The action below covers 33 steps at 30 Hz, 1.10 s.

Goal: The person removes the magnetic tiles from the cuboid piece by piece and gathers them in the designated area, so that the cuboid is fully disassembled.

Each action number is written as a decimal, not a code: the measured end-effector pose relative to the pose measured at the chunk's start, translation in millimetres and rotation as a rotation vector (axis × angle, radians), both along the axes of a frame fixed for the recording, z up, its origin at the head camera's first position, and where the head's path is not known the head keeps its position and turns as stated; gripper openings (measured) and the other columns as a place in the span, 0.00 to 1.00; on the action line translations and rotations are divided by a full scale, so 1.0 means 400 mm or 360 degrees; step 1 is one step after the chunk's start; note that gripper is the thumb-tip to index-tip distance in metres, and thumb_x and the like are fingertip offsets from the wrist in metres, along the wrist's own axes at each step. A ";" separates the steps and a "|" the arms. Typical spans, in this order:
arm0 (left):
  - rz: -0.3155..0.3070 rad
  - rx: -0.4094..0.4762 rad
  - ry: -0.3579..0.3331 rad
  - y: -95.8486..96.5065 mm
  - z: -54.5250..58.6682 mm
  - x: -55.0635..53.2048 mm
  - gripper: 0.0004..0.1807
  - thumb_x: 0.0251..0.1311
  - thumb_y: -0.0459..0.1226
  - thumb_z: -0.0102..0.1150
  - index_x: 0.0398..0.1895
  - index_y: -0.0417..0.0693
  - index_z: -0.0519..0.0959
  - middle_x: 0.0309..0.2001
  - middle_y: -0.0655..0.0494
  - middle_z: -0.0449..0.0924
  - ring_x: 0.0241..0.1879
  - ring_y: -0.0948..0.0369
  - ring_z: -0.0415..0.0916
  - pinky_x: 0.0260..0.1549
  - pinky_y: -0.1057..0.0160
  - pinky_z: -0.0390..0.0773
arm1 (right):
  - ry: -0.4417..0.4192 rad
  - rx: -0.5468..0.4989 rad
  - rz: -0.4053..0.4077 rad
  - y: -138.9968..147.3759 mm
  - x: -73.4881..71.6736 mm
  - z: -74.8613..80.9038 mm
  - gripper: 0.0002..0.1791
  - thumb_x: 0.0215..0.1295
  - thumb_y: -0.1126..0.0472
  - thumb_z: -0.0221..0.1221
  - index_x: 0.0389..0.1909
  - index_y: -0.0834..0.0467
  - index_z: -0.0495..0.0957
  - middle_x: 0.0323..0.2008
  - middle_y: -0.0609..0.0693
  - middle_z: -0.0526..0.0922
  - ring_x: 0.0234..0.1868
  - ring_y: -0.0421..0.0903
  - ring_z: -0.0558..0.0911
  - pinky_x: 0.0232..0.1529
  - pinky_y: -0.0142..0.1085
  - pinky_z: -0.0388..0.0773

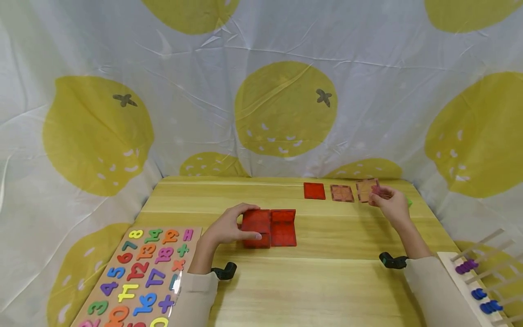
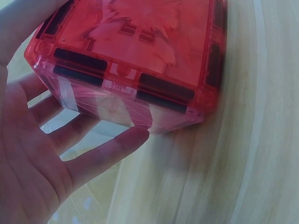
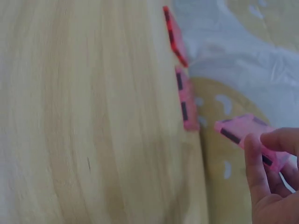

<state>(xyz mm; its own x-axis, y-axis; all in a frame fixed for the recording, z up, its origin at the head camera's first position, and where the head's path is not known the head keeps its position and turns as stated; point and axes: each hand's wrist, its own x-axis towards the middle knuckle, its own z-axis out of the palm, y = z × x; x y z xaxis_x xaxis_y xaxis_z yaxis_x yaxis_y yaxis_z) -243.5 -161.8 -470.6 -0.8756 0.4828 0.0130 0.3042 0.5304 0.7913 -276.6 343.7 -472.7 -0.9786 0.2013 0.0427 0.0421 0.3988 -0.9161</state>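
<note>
Our two arms reach forward, and we keep our hands well apart. Our left arm (image 1: 196, 293), in a pale sleeve, rises from the lower edge of the head view and leans to our right, wrist bare. Our left hand (image 1: 229, 227) spans a wide grip: thumb (image 1: 248, 235) on the near side, pointing right, index arching on the far side. The left wrist view shows our palm, with its fingers (image 2: 107, 151) spread. Our right arm (image 1: 439, 286), also sleeved, angles inward and reaches farther. Our right hand (image 1: 393, 204) pinches, two tips close together and other fingers bent behind.
</note>
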 end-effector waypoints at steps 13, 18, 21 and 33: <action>-0.0004 0.0003 0.0016 0.000 -0.009 -0.003 0.42 0.49 0.55 0.80 0.69 0.64 0.72 0.64 0.62 0.76 0.61 0.56 0.73 0.53 0.58 0.83 | -0.0151 -0.0187 -0.0371 0.025 -0.073 -0.071 0.25 0.75 0.63 0.58 0.67 0.72 0.71 0.34 0.37 0.77 0.25 0.31 0.84 0.34 0.30 0.87; -0.0004 -0.0002 0.0029 0.001 -0.007 -0.001 0.42 0.49 0.55 0.80 0.69 0.64 0.73 0.63 0.62 0.76 0.61 0.57 0.73 0.55 0.56 0.81 | -0.0306 0.0045 -0.0458 0.033 -0.085 -0.091 0.29 0.74 0.54 0.57 0.66 0.72 0.73 0.44 0.58 0.81 0.23 0.38 0.86 0.27 0.28 0.83; -0.0009 -0.0007 0.0024 0.003 -0.007 0.002 0.42 0.49 0.56 0.80 0.69 0.64 0.72 0.63 0.62 0.76 0.62 0.57 0.72 0.57 0.54 0.80 | -0.0384 0.0227 -0.0482 0.038 -0.088 -0.099 0.31 0.74 0.51 0.54 0.66 0.72 0.73 0.37 0.61 0.85 0.19 0.38 0.85 0.22 0.27 0.78; 0.0000 -0.0006 0.0026 0.002 -0.003 -0.001 0.45 0.49 0.56 0.80 0.71 0.60 0.72 0.65 0.62 0.75 0.64 0.56 0.72 0.62 0.46 0.78 | -0.0299 0.0529 -0.0493 0.025 -0.102 -0.109 0.31 0.72 0.51 0.52 0.64 0.73 0.73 0.23 0.56 0.86 0.24 0.50 0.86 0.59 0.50 0.74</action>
<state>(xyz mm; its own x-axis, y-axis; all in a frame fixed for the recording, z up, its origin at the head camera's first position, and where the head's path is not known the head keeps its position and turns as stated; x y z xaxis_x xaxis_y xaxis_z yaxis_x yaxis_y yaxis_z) -244.0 -160.9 -471.8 -0.8754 0.4827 0.0253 0.3169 0.5337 0.7840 -317.2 353.6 -516.4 -0.8719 0.4894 -0.0177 0.3573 0.6110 -0.7064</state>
